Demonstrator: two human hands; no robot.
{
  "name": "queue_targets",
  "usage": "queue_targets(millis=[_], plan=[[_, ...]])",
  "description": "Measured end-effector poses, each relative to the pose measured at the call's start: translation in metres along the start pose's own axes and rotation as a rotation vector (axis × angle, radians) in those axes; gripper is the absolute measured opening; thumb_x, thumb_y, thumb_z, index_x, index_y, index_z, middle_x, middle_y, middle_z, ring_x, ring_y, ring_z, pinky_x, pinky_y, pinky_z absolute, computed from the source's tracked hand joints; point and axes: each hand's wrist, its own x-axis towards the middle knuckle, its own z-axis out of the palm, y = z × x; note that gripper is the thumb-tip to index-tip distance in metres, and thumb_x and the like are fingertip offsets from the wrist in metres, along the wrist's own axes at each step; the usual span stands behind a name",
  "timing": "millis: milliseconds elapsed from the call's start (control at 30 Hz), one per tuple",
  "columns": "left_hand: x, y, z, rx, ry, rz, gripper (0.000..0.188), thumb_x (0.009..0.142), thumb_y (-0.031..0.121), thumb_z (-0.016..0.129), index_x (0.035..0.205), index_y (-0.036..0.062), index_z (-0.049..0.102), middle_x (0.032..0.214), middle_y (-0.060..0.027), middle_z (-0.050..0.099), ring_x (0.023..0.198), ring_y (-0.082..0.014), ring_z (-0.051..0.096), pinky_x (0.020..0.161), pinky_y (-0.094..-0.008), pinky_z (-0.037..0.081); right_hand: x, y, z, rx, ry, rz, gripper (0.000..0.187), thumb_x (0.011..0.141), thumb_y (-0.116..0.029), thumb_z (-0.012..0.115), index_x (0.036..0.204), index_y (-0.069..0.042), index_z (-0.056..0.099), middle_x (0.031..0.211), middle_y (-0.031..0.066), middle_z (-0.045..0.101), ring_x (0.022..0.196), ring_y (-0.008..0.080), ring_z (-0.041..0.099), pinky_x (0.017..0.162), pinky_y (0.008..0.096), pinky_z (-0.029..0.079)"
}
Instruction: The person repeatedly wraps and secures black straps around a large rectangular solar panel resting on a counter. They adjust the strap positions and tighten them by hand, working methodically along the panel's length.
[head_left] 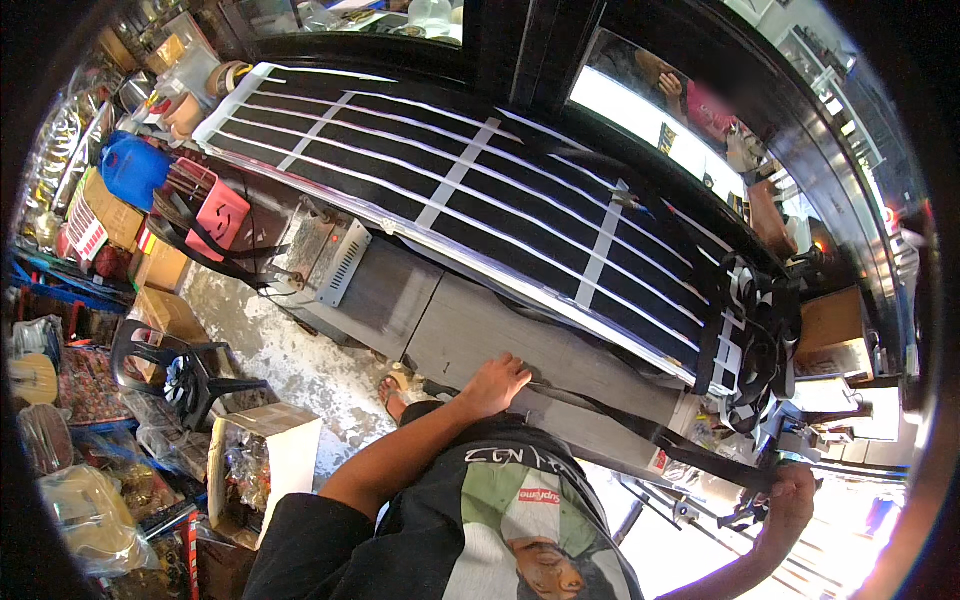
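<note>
A black strap point(610, 412) runs along the near edge of a grey bench point(530, 345). My left hand point(497, 385) rests at the bench's near edge, its fingers closed on one end of this strap. Farther right, past the bench's end, my right hand point(792, 497) is closed around the strap's other part. Behind the bench lies a long panel point(390, 150) of black bands set side by side with white lines between them, crossed by grey tape strips point(458, 175). Black strap loops point(750, 345) hang bunched at its right end.
At the bench's left end sits a grey metal box point(343, 262) with vents. A pink basket point(220, 215) and a blue container point(133, 170) stand beyond it. Left on the floor are a black plastic chair point(185, 375) and an open cardboard box point(265, 425). Another person's hand point(670, 84) shows behind the window.
</note>
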Motion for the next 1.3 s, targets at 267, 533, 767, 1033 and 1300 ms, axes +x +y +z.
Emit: queue_targets(millis=[267,533,767,1033,1300], plan=[[-0.02,-0.022,-0.032,-1.097,0.113,-0.338,0.028,0.107,0.022,0.066,0.126,0.0018,0.07,0.108,-0.0112,0.075,0.099,-0.0227,0.073,0.083,-0.0354,0.057,-0.009,0.035,-0.044,0.081,0.162,0.251,0.019,0.104,-0.021,0.068,0.116,-0.007,0.065,0.113,0.0016,0.059,0.095,0.0105,0.061,0.072,0.0244,0.049],[-0.027,-0.113,-0.127,-0.903,0.495,-0.643,0.019,0.108,0.011,0.066,0.122,-0.0002,0.071,0.092,-0.004,0.072,0.077,-0.0097,0.071,0.066,-0.0267,0.058,-0.016,0.137,-0.073,-0.034,0.143,0.372,0.028,0.103,-0.014,0.066,0.13,-0.005,0.066,0.111,0.0036,0.064,0.084,0.0097,0.062,0.072,0.0265,0.051],[0.014,-0.211,-0.216,-0.907,0.58,-0.816,0.013,0.104,0.012,0.068,0.114,0.006,0.071,0.086,-0.008,0.073,0.064,-0.0178,0.069,0.052,-0.0338,0.054,-0.022,0.253,-0.013,-0.205,0.236,0.304,0.014,0.105,-0.01,0.064,0.116,-0.002,0.068,0.098,0.0058,0.07,0.066,0.0117,0.066,0.048,0.0248,0.049],[0.067,-0.299,-0.208,-2.108,1.415,0.054,0.072,0.109,0.061,0.029,0.162,0.0148,0.045,0.168,-0.0111,0.044,0.153,-0.0373,0.041,0.127,-0.0604,0.031,-0.006,0.29,0.08,0.226,0.268,0.477,0.032,0.105,-0.023,0.067,0.134,-0.009,0.065,0.106,0.0071,0.072,0.082,0.0185,0.07,0.065,0.0282,0.054],[0.079,-0.328,-0.217,-2.191,0.917,0.368,0.072,0.108,0.059,0.047,0.16,0.0096,0.046,0.163,-0.0153,0.05,0.147,-0.0389,0.048,0.121,-0.058,0.043,0.08,0.326,0.164,0.101,0.133,0.506,0.035,0.103,-0.014,0.063,0.137,-0.006,0.062,0.116,0.0137,0.068,0.094,0.0267,0.069,0.076,0.0353,0.054]])
